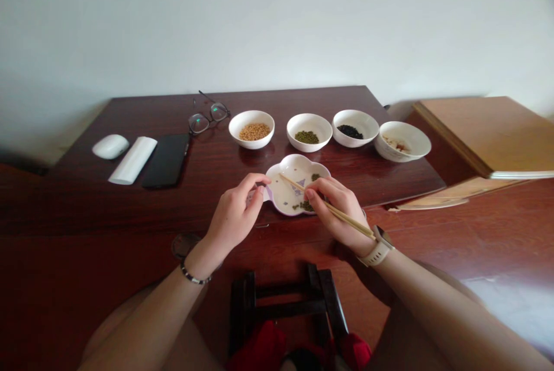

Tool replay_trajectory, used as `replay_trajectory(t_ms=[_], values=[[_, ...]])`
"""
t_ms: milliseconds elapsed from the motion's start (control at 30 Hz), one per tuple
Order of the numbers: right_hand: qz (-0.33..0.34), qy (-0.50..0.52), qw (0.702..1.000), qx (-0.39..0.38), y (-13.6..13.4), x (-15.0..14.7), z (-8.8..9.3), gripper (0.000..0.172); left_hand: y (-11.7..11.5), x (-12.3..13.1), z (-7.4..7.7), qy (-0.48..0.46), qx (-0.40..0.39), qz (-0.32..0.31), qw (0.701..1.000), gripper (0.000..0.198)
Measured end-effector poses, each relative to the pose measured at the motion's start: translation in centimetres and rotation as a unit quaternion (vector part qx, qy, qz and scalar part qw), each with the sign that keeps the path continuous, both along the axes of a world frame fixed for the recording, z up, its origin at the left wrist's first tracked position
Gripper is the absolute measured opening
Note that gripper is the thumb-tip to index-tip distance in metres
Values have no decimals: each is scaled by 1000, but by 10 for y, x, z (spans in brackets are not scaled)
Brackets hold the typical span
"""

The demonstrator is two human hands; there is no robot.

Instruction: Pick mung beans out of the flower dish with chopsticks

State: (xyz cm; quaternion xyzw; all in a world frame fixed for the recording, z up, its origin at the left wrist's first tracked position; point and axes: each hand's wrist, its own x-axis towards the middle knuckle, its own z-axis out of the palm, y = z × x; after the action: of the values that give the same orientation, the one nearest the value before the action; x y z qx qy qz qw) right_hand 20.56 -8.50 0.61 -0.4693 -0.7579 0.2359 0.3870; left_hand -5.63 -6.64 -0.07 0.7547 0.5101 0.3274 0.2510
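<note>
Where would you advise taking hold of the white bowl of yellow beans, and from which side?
Probably the rim of the white bowl, from the near side: eyeglasses and the green-bean bowl flank it, and the beans lie low, leaving the rim free.

And look at that on the left wrist, just above the left hand (234, 215): a thin bracelet (194, 274), a dark band dotted with small pale beads, though they're too tiny to call for certain from here! Over to the right wrist now, behind the right hand (335, 212), and there's a chunky watch (378, 250) on a wide cream strap, its darker case just catching the light along one edge. The forearms (142, 325) run bare right out of the bottom of the view. And the nails (308, 193)? Kept short, neat and tidy, with nothing fancy showing on them!
</note>
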Motion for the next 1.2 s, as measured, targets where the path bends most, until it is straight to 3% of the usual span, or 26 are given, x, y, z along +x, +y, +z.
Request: replay_trajectory(t_ms=[1200], values=[[5,-8,1000,1,-1,1,3,24,-5,0,4,21,8,0,1000,25]])
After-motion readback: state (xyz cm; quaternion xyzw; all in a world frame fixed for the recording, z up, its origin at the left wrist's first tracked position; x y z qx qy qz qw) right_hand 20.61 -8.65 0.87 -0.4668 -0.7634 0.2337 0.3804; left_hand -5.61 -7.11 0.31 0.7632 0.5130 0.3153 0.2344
